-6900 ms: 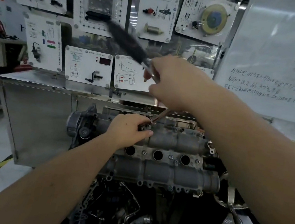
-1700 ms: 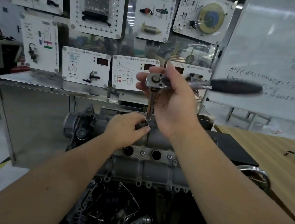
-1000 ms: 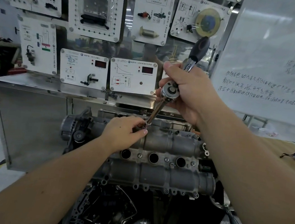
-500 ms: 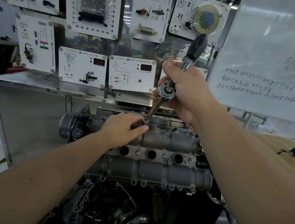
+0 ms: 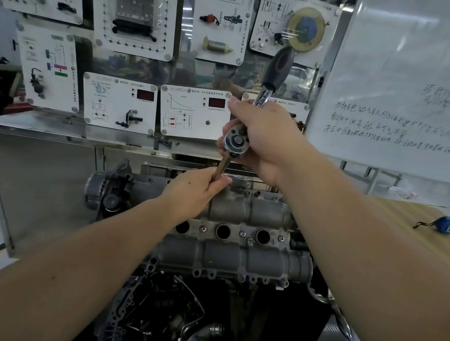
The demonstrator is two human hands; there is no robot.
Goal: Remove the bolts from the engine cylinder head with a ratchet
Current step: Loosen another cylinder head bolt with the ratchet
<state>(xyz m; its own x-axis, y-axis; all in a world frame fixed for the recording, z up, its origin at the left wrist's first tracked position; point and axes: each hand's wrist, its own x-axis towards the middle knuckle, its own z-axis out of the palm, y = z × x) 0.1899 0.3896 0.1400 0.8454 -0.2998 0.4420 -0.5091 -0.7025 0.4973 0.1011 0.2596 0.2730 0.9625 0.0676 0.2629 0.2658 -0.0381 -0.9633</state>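
Note:
The grey engine cylinder head (image 5: 243,216) lies across the middle of the view, with three round holes and small bolts (image 5: 242,233) along its centre strip. My right hand (image 5: 262,141) grips the ratchet (image 5: 235,143) at its chrome head; its black handle (image 5: 278,68) points up and away. A steel extension bar (image 5: 222,167) runs down from the ratchet head to the rear row of the cylinder head. My left hand (image 5: 194,192) holds the lower end of that bar between fingers and thumb, hiding the socket and the bolt under it.
Behind the engine stands a steel cabinet (image 5: 38,173) with white training panels (image 5: 131,4) above it. A whiteboard (image 5: 420,90) fills the upper right. A wooden table (image 5: 416,240) on the right carries a blue tape measure (image 5: 449,225). Engine parts and hoses (image 5: 169,312) hang below the cylinder head.
The ratchet handle swung from pointing left, round to the right, and now stands up and away. My left hand has closed round the extension bar instead of resting at its foot.

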